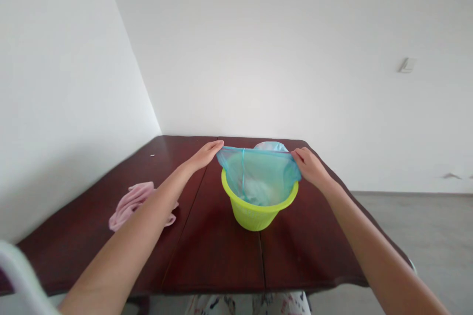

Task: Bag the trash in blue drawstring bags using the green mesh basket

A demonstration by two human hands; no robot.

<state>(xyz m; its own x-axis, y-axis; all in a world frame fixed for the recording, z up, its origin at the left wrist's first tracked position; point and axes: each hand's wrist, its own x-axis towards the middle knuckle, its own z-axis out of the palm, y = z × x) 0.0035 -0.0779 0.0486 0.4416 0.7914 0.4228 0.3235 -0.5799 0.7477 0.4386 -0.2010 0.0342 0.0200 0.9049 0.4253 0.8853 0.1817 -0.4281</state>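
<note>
A lime-green plastic basket (254,214) stands near the middle of a dark wooden table (207,251). A thin see-through blue plastic bag (258,172) hangs into the basket, its mouth stretched wide above the rim. My left hand (205,154) pinches the bag's left edge, fingers pressed together. My right hand (309,164) grips the right edge, fingers curled on the film. Both hands hold the bag's top edge level, a little above the basket.
A crumpled pink cloth (135,202) lies on the table to the left, partly behind my left forearm. White walls meet in a corner behind the table. Grey floor shows to the right. A white curved object (22,275) sits at the bottom left.
</note>
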